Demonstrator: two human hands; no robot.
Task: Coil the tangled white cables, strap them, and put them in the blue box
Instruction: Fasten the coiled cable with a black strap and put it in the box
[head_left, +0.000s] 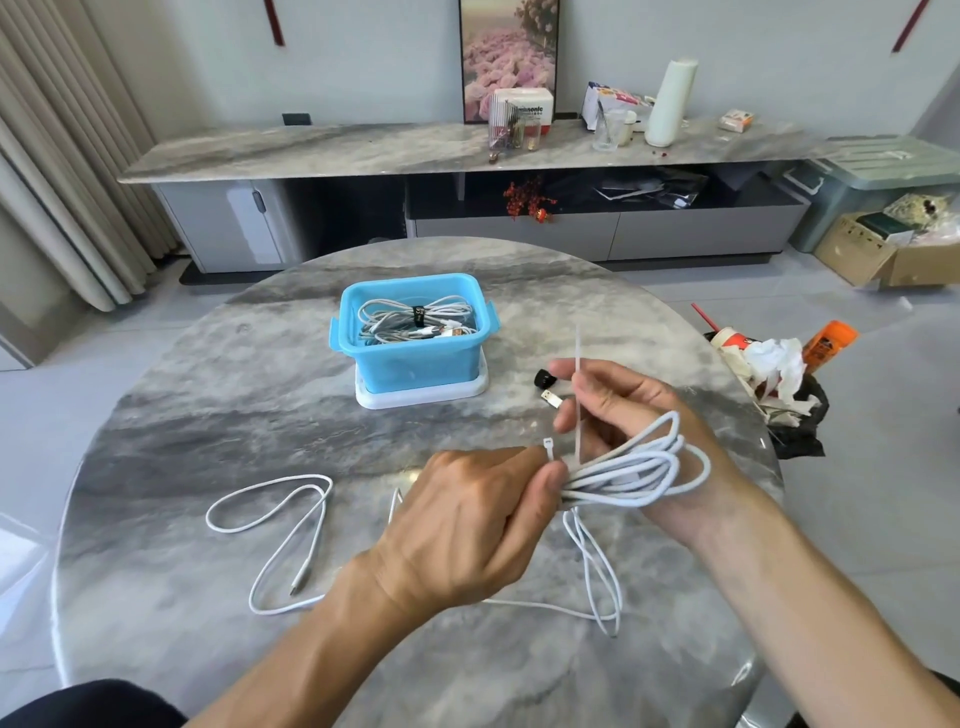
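1. Our left hand (467, 519) grips a coiled white cable (631, 475) above the worktop (208, 415).
2. Our right hand (613, 410) pinches a white tie (578, 395) around it.
3. The blue box (413, 332) behind holds strapped cables (410, 317).
4. Our fingers hide the tie's loop.

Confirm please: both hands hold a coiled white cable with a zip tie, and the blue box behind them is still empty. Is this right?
Not quite. The head view shows the blue box is not empty: a strapped cable bundle already lies in it. The rest holds: the left hand and right hand hold the coiled white cable with a zip tie.
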